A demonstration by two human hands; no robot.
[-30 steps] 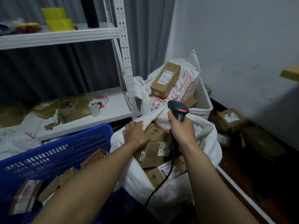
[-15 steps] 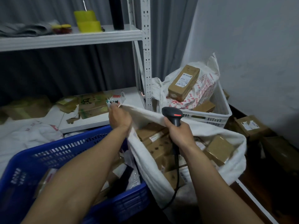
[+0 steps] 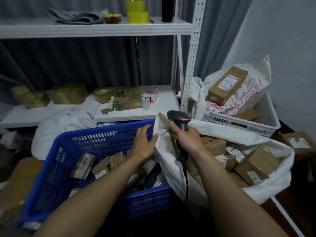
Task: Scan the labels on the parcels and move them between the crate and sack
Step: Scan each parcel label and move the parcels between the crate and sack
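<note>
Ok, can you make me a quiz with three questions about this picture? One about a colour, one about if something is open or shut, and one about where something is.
1. What colour is the crate by the left hand?
A. red
B. green
C. blue

2. How is the sack?
A. open
B. tied shut
C. folded flat

3. Where is the scanner?
A. in the crate
B. in the right hand
C. in the sack

Answers:
1 C: its holed walls are blue.
2 A: its mouth gapes and parcels show inside.
3 B: the fingers wrap the handle.
</note>
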